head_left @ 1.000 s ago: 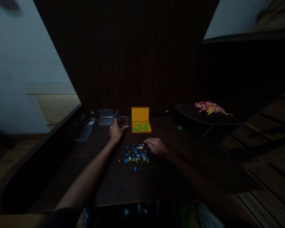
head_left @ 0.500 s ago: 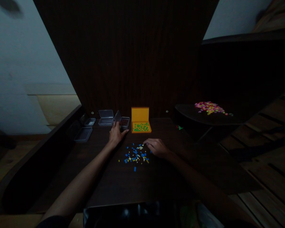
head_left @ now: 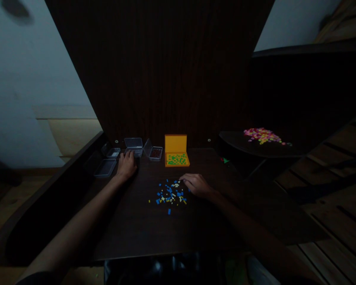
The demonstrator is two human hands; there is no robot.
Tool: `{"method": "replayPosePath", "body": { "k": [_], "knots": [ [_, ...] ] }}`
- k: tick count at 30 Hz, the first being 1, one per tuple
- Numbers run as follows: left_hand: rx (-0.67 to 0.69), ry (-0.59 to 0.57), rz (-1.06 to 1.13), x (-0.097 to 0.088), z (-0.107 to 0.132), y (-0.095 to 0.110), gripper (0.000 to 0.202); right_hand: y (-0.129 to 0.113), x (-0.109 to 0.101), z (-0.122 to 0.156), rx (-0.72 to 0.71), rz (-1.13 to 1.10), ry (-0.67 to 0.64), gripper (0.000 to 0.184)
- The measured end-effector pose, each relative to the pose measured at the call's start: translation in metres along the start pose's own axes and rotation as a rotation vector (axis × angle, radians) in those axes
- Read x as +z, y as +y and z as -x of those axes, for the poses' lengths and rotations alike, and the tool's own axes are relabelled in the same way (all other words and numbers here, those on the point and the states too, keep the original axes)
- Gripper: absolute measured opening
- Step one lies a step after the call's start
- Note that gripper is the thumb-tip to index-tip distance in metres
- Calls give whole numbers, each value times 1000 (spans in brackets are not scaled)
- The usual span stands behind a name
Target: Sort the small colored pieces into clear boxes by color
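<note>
My left hand [head_left: 126, 164] reaches to the front of a clear plastic box [head_left: 135, 152] with its lid raised. Its fingers lie stretched over the box's near edge, tips partly hidden. My right hand [head_left: 196, 184] rests at the upper right side of a loose scatter of small blue, pale and yellow bricks [head_left: 170, 191]. Its fingers are drawn together with the tips by a few pale bricks; what they hold, if anything, is too small to make out.
An open orange box [head_left: 175, 142] holds small green pieces. Beside it, another clear box [head_left: 156, 153] contains dark reddish pieces. More clear boxes [head_left: 105, 168] stand at left. Colourful pieces [head_left: 264, 135] lie heaped on the right shelf [head_left: 234, 138]. A raised side panel [head_left: 52, 194] edges the desk.
My left hand has moved left from the clear box with dark reddish pieces to the neighbouring clear box. My right hand has stayed in nearly the same place.
</note>
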State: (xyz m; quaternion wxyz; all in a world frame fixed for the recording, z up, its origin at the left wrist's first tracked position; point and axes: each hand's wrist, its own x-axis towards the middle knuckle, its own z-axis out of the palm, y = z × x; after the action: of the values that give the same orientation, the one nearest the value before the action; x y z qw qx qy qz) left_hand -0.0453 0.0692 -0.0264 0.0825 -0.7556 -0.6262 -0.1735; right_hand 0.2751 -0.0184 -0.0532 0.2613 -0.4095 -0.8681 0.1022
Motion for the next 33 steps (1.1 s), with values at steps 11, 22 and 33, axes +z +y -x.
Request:
{"method": "replayPosePath", "body": {
  "k": [11, 22, 33],
  "knots": [
    [7, -116, -120, 0, -12, -13, 28, 2, 0, 0, -2, -33, 18, 29],
    [147, -42, -82, -26, 13, -3, 36, 3, -2, -1, 33, -80, 34, 29],
    [259, 238, 69, -62, 39, 33, 42, -9, 0, -5, 77, -243, 145, 27]
  ]
}}
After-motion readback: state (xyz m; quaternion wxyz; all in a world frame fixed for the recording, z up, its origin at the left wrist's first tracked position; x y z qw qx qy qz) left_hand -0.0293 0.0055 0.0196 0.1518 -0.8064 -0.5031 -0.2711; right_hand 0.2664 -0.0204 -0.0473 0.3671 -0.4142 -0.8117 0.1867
